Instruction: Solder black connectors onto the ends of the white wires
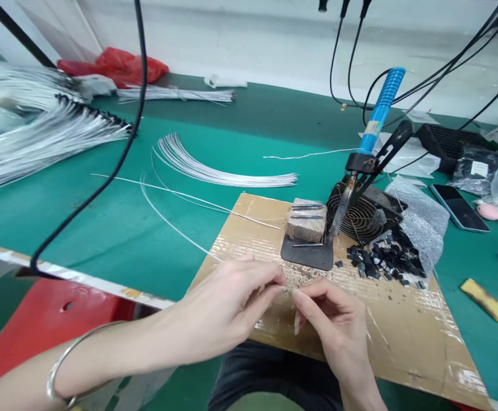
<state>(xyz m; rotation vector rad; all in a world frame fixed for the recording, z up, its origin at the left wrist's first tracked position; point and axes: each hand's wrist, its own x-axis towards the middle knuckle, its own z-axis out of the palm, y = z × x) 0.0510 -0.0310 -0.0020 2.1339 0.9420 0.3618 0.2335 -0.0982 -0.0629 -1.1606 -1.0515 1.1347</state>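
Here both hands, left (227, 302) and right (330, 319), pinch a thin wire (175, 228) running up-left

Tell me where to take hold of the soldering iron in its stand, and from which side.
Grip the soldering iron by its blue ribbed handle, the upper end, coming from above and the right. It leans tip-down in the stand, so the handle sticks up free, while the metal tip sits low by the sponge block. Both hands are pinching a thin wire.
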